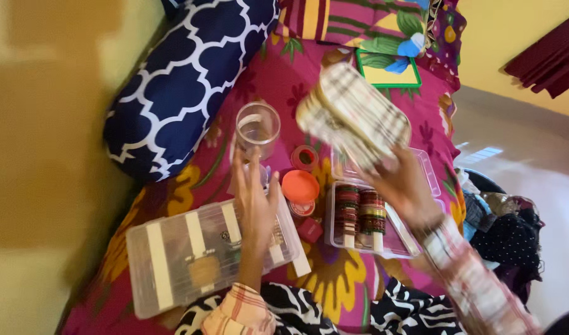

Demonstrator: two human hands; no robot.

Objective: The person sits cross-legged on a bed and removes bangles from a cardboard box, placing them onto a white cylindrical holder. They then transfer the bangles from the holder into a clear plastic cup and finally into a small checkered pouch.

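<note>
Gripping a bangle stack [354, 116] aloft, right hand [403, 186] clamped; left hand [255, 201], fingers spread, reaches jar [258, 129] just ahead.

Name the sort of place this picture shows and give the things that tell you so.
Probably a bedroom at home: a bed with a bright floral bedspread, a navy patterned bolster pillow, and clear plastic boxes of bangles laid out on it.
</note>
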